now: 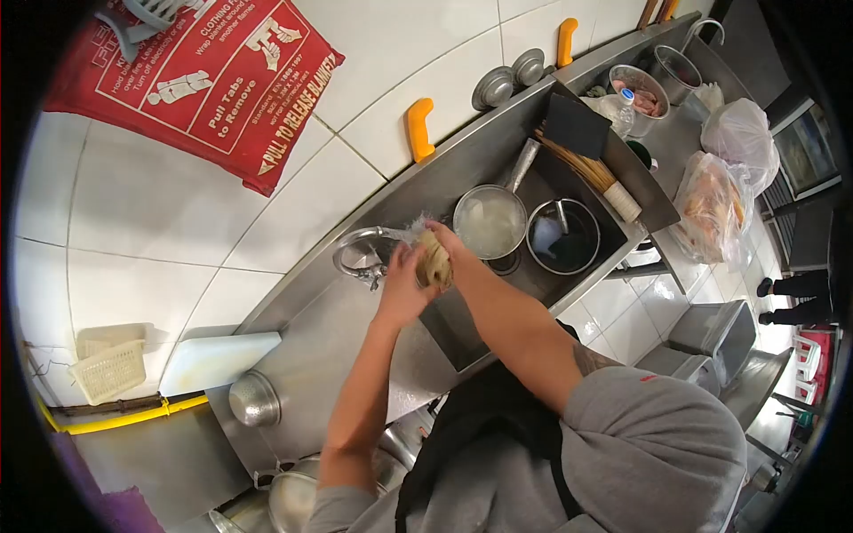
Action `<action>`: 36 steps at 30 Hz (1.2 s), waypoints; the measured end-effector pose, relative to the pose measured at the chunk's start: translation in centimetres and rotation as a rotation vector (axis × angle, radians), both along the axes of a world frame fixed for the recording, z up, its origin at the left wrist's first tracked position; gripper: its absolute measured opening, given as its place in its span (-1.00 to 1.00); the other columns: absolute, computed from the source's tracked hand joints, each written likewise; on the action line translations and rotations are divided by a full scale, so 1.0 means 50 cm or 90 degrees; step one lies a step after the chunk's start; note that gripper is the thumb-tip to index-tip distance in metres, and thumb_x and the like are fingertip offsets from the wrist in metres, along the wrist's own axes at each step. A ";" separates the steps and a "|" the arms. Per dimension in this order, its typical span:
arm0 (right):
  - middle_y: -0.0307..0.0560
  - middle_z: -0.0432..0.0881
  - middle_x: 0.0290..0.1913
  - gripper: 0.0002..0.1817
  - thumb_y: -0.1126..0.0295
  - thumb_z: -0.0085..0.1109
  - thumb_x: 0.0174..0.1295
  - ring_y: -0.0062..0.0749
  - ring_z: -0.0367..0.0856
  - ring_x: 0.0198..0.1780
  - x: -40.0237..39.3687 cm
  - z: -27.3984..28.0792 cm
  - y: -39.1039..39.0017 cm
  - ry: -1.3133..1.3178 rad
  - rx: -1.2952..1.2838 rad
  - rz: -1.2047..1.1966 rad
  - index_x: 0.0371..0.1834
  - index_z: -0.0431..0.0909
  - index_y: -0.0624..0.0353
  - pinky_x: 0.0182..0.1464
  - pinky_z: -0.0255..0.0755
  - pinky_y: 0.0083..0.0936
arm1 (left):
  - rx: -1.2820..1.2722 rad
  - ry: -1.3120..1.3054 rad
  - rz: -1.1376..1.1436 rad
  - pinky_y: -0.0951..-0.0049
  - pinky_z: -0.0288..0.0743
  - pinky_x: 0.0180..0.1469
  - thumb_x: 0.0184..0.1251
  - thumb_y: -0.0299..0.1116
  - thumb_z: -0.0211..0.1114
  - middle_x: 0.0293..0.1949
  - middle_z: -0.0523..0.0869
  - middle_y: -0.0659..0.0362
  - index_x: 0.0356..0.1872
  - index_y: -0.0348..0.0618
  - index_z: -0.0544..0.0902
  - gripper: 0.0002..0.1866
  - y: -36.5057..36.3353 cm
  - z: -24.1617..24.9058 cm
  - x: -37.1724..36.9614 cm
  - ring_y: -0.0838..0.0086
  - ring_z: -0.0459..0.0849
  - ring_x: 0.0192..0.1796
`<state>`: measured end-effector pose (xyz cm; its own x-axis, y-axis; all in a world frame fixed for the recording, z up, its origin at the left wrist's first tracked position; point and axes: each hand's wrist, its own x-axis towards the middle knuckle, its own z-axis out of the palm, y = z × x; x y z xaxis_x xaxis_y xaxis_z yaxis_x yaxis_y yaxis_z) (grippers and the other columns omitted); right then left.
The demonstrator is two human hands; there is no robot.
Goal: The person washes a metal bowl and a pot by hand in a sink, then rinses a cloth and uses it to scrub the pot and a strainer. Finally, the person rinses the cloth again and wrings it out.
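My left hand [405, 286] and my right hand [450, 245] are closed around a crumpled beige, cloth-like item [434, 260]; I cannot make out its exact kind. Water from the curved metal faucet [374, 274] splashes over the fingers. Both hands are above the steel sink [458, 342], near its wall side. Just right of my right hand, a long-handled saucepan [490, 222] holds cloudy water with pale pieces in it. Beyond it stands a round metal pot [569, 255] with dark liquid and a handle sticking up inside.
A stick brush [582, 171] lies beside a dark square panel [576, 124] at the sink's far end. Past it are a metal bowl of meat [647, 89] and plastic bags [711, 200]. Left are a cutting board [218, 362] and upturned bowl [255, 398]. Another person's legs [798, 287] show far right.
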<state>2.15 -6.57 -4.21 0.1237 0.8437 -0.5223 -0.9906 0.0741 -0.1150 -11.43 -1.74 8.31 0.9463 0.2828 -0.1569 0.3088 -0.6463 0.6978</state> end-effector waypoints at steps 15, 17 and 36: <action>-0.06 0.68 -0.14 -0.68 0.12 -0.10 0.35 -0.19 0.67 -0.16 -0.020 -0.122 -0.023 -0.026 0.002 -0.150 -0.18 0.58 0.09 -0.06 0.55 -0.15 | 0.031 -0.215 -0.049 0.30 0.47 0.12 -0.01 -0.41 0.37 0.00 0.64 0.02 -0.08 -0.18 0.59 -0.62 0.030 -0.089 0.097 0.27 0.58 0.11; -0.09 0.67 -0.05 -0.67 0.15 -0.12 0.38 -0.24 0.64 -0.03 -0.035 -0.072 -0.019 0.005 -0.082 -0.149 -0.06 0.56 0.10 0.04 0.53 -0.21 | -0.203 -0.161 0.205 0.38 0.51 -0.01 0.05 -0.42 0.33 -0.10 0.66 0.01 -0.09 -0.21 0.56 -0.66 0.038 -0.124 0.133 0.33 0.63 -0.01; 0.01 0.65 -0.13 -0.73 0.28 -0.03 0.29 -0.22 0.66 -0.14 -0.045 0.032 0.023 0.067 0.158 -0.180 -0.05 0.53 0.14 -0.05 0.57 -0.22 | -0.011 -0.194 0.254 0.22 0.44 0.14 -0.06 -0.43 0.33 0.02 0.61 -0.03 -0.07 -0.31 0.58 -0.57 0.042 -0.067 0.131 0.13 0.60 0.05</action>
